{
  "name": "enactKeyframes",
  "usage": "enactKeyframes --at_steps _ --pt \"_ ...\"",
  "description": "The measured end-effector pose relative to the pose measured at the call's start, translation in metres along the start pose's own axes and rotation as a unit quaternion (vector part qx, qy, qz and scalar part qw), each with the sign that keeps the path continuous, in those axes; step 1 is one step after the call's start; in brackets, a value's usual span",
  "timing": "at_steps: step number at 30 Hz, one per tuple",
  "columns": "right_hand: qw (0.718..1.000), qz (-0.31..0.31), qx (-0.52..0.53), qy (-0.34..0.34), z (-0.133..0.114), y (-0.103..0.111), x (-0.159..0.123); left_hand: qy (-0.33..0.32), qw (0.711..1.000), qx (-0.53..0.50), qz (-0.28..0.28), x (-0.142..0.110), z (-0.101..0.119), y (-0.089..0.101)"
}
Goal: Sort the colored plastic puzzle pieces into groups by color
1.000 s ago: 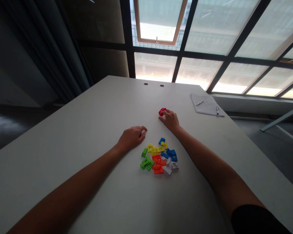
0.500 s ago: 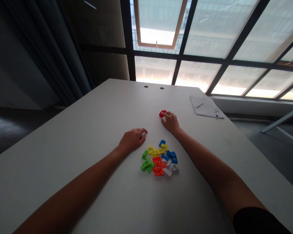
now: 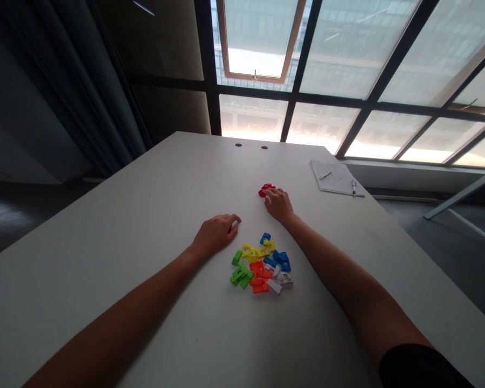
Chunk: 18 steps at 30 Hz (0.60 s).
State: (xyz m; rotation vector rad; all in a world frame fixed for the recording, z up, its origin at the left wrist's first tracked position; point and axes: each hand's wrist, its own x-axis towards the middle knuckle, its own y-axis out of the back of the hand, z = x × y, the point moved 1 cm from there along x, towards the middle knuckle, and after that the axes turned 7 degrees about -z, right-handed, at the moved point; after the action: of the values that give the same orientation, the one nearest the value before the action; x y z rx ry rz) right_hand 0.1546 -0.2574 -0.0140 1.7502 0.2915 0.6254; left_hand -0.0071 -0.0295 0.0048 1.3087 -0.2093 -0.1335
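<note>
My right hand (image 3: 278, 205) reaches far across the table, its fingertips touching a small cluster of red plastic pieces (image 3: 265, 188). Its thumb and forefinger are apart, and the hand partly covers the cluster. My left hand (image 3: 217, 233) rests on the tabletop with fingers loosely bent, a gap between thumb and forefinger, and nothing visible in it. Closer to me lies a pile of notched plastic pieces: green (image 3: 240, 275), yellow (image 3: 253, 253), orange (image 3: 260, 280), blue (image 3: 282, 260) and white (image 3: 275, 286). My left hand is beside the pile's far left side.
The white table (image 3: 153, 312) carries a paper pad (image 3: 335, 178) with two pens near its right edge. Two round holes (image 3: 238, 145) sit by the far edge. Beyond stand large windows, with a dark curtain (image 3: 92, 91) at left.
The right hand's thumb and forefinger have come away from around the red pieces, which now look flatter and more spread. The left hand stays in place. The view has shifted slightly.
</note>
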Motion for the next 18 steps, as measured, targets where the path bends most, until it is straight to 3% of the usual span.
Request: enactKeyframes --at_steps 7,18 --pt "0.999 0.028 -0.006 -0.017 -0.0015 -0.0014 -0.0009 -0.002 1.000 0.002 0.001 0.0009 -0.0007 -0.0006" --pt "1.000 0.005 -0.016 -0.019 -0.0029 -0.0004 -0.0039 -0.003 1.000 0.002 -0.003 -0.0005 0.0007 0.0018"
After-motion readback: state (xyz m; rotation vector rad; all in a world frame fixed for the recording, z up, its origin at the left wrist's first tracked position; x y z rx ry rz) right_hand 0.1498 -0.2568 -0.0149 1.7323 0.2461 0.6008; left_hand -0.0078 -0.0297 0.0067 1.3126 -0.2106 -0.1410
